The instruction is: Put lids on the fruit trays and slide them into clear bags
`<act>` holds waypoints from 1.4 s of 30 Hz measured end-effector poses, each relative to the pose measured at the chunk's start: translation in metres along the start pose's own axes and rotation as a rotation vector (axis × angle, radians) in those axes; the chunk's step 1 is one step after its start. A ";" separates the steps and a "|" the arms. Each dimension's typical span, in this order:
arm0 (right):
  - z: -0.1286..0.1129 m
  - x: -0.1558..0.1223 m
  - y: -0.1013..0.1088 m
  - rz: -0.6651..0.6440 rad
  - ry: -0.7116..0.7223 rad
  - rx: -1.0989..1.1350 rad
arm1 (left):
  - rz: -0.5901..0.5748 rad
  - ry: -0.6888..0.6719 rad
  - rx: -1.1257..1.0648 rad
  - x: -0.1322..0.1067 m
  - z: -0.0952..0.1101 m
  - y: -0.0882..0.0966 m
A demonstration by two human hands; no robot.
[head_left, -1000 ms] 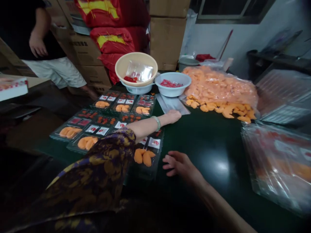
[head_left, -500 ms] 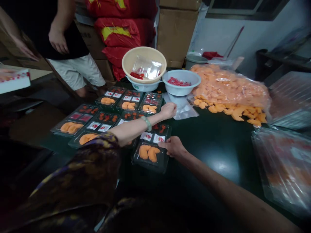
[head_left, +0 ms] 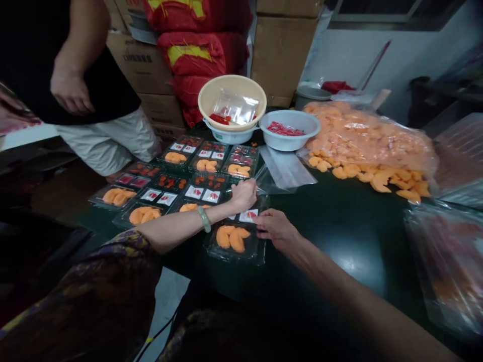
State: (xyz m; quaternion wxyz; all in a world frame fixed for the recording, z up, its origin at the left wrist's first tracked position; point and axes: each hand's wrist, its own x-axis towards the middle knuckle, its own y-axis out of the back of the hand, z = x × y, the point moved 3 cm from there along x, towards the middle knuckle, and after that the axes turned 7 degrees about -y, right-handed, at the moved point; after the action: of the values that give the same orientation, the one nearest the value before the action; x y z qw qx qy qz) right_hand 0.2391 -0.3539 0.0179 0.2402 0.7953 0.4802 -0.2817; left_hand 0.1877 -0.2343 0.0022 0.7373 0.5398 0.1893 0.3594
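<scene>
Across the dark table (head_left: 339,261), clear trays (head_left: 206,183) of orange segments (head_left: 230,239) sit in rows. My left hand (head_left: 243,195) seems to pinch a clear plastic bag (head_left: 281,171) at its edge; my right hand (head_left: 275,229), fingers spread, touches the nearest tray (head_left: 236,254).

A dim indoor scene, its brightest area the white wall (head_left: 350,60) at upper right. A soft, round glare sits on the dark bench (head_left: 350,261), right of center. Deep shadow fills the lower left. Wide-angle distortion bends the frame's edges, and the plastic sheets (head_left: 449,266) at right look hazy and blurred.
</scene>
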 end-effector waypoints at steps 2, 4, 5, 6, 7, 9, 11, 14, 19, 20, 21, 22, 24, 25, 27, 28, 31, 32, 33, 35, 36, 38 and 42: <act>0.000 0.001 -0.003 -0.015 -0.012 0.119 | -0.005 0.030 -0.020 0.000 0.001 0.003; 0.005 0.004 -0.001 0.005 -0.014 0.206 | -0.013 0.067 -0.038 0.000 0.004 0.005; 0.008 0.006 0.003 0.019 -0.011 0.231 | -0.020 0.085 -0.048 -0.001 0.008 0.006; 0.013 0.009 0.010 0.035 -0.010 0.250 | -0.028 0.099 -0.062 -0.002 0.012 0.006; 0.018 0.012 0.018 0.038 -0.014 0.258 | -0.036 0.108 -0.078 -0.003 0.017 0.006; 0.031 0.019 0.042 0.036 -0.049 0.268 | -0.047 0.107 -0.116 -0.003 0.030 0.001; 0.041 0.027 0.069 -0.061 -0.086 0.230 | -0.049 0.090 -0.153 -0.001 0.046 -0.008; 0.052 0.031 0.113 -0.114 -0.096 0.225 | -0.024 -0.032 -0.254 0.009 0.072 -0.021; 0.073 0.001 0.169 -0.064 -0.040 0.336 | 0.036 -0.282 -0.289 0.026 0.107 -0.016; 0.079 -0.007 0.176 -0.054 -0.026 0.353 | 0.051 -0.361 -0.259 0.029 0.112 -0.014; 0.084 -0.015 0.181 -0.052 -0.011 0.369 | 0.061 -0.438 -0.220 0.031 0.116 -0.013; 0.089 -0.022 0.185 -0.060 0.000 0.385 | 0.033 -0.515 -0.172 0.033 0.119 -0.014; 0.097 -0.034 0.189 -0.112 0.016 0.420 | -0.052 -0.643 -0.125 0.033 0.125 -0.022; 0.101 -0.038 0.190 -0.143 0.023 0.440 | -0.092 -0.690 -0.116 0.030 0.128 -0.028; 0.105 -0.046 0.188 -0.211 0.025 0.475 | -0.170 -0.754 -0.111 0.022 0.135 -0.041; 0.107 -0.048 0.187 -0.240 0.028 0.494 | -0.208 -0.776 -0.106 0.018 0.138 -0.047; 0.108 -0.048 0.184 -0.267 0.057 0.526 | -0.289 -0.759 -0.148 0.010 0.143 -0.061; 0.107 -0.046 0.185 -0.253 0.072 0.533 | -0.299 -0.740 -0.164 0.011 0.143 -0.063; 0.106 -0.044 0.187 -0.227 0.090 0.546 | -0.301 -0.720 -0.189 0.013 0.140 -0.063; 0.104 -0.040 0.195 -0.167 0.127 0.578 | -0.273 -0.644 -0.308 0.019 0.133 -0.057; 0.102 -0.038 0.200 -0.133 0.145 0.601 | -0.217 -0.557 -0.415 0.021 0.128 -0.050; 0.097 -0.037 0.210 -0.063 0.189 0.645 | -0.023 -0.252 -0.699 0.019 0.115 -0.035; 0.092 -0.035 0.212 0.010 0.267 0.680 | -0.033 0.319 -1.128 -0.023 0.117 -0.027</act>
State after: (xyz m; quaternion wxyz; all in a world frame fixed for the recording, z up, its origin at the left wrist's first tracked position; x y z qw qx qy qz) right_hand 0.3965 -0.5251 -0.0015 -0.1013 0.8617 0.3824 -0.3177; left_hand 0.2589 -0.3330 0.0147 0.8785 0.0001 0.0861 0.4699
